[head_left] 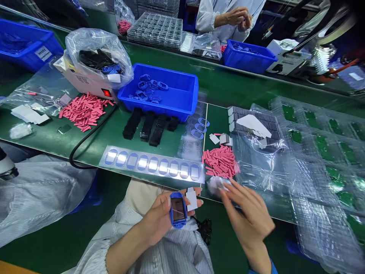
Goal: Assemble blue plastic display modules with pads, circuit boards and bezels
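Note:
My left hand (159,219) is closed on a blue watch-shaped housing (178,223) with a dark rectangular screen (178,209) set in it. A small white card-like piece (192,199) lies against the fingers of that same hand. My right hand (248,207), slightly blurred, has its fingers stretched out at a crumpled clear plastic wad (216,185) by the table's front edge. Whether its fingertips press on the wad is hard to see. Just beyond lies a heap of pink strips (221,161).
A clear sheet with oval films (154,164) lies along the front edge. Behind it stand black stacked pieces (132,123) and a blue bin (176,99) with blue housings. Clear trays (316,171) fill the right. Across the table are another person's hands (238,18).

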Demonstrator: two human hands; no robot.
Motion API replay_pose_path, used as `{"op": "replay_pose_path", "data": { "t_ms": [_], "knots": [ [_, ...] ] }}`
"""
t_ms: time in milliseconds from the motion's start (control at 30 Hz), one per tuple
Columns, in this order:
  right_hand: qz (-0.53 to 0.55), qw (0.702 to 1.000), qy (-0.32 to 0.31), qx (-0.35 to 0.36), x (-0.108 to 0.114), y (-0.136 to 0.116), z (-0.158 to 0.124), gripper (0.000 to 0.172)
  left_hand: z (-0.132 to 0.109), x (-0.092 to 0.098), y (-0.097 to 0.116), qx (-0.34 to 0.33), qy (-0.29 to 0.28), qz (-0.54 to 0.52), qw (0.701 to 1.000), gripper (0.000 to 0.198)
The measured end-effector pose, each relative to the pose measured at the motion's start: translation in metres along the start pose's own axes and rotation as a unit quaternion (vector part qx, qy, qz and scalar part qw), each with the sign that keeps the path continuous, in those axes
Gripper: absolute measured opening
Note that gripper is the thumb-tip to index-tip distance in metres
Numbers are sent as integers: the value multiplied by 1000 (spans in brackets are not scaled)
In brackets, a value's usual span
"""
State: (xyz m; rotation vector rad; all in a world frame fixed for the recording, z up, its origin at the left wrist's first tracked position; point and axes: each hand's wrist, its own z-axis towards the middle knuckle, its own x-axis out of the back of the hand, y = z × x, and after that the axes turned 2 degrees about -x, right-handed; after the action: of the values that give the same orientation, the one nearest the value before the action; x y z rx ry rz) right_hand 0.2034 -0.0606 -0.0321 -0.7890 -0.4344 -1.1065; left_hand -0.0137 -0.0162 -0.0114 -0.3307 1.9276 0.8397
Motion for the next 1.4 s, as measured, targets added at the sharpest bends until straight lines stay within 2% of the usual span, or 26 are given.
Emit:
{"op": "replay_pose_path", "data": {
  "t_ms": [67, 133, 200, 233, 267, 300, 367, 433, 500, 567, 633, 733, 833, 900, 967, 1000, 1100, 1200, 1267, 1333, 1400],
  "knots": [
    [-59, 994, -46, 79, -3, 7, -9, 15, -1, 1, 3, -2, -10, -12, 1000, 36],
    [-56, 993, -60, 81, -1, 1, -15, 20, -1, 1, 4, -1, -21, -17, 1000, 36],
    [32, 997, -70, -4, 3, -16, -16, 19, -1, 0, 5, -11, -26, -12, 1000, 36],
    [113, 987, -78, -79, 4, -28, -14, 14, -1, -1, 6, -21, -28, -6, 999, 36],
    [214, 958, -89, -169, 4, -40, -11, 8, -1, -1, 6, -34, -29, 0, 999, 36],
    [314, 905, -105, -267, 3, -52, -7, 6, -1, -1, 7, -47, -31, 8, 998, 37],
    [489, 755, -142, -414, -4, -74, 4, 19, -2, 1, 10, -65, -44, 26, 997, 38],
    [608, 597, -187, -489, -14, -92, 14, 30, -5, 5, 13, -74, -71, 47, 994, 39],
    [679, 471, -234, -513, -24, -105, 23, 34, -10, 9, 19, -81, -98, 57, 990, 39],
    [725, 384, -262, -508, -31, -115, 27, 31, -17, 15, 27, -91, -113, 68, 987, 41],
    [759, 330, -276, -489, -38, -123, 27, 30, -26, 21, 38, -108, -110, 104, 983, 41],
    [781, 297, -299, -461, -53, -132, 24, 40, -51, 37, 57, -164, -91, 157, 970, 36],
    [773, 301, -327, -453, -79, -143, 22, 43, -89, 63, 72, -226, -49, 133, 964, 30],
    [767, 302, -350, -446, -104, -156, 26, 41, -120, 85, 77, -228, -32, 95, 969, 30],
    [758, 298, -385, -434, -136, -176, 33, 40, -151, 107, 77, -193, -32, 69, 978, 33],
    [753, 293, -408, -425, -154, -189, 37, 41, -165, 117, 75, -185, -12, 63, 981, 35],
    [742, 263, -474, -394, -207, -239, 41, 46, -200, 138, 68, -198, 67, 24, 978, 40],
    [730, 228, -520, -380, -251, -292, 30, 36, -221, 146, 62, -193, 154, -52, 968, 38],
    [722, 218, -533, -385, -272, -320, 16, 27, -229, 147, 63, -190, 251, -91, 945, 35],
    [715, 210, -542, -389, -286, -338, 4, 26, -233, 151, 69, -200, 335, -112, 914, 35],
    [711, 205, -546, -393, -293, -347, -5, 28, -235, 159, 81, -218, 375, -116, 894, 36]
  ]
}}
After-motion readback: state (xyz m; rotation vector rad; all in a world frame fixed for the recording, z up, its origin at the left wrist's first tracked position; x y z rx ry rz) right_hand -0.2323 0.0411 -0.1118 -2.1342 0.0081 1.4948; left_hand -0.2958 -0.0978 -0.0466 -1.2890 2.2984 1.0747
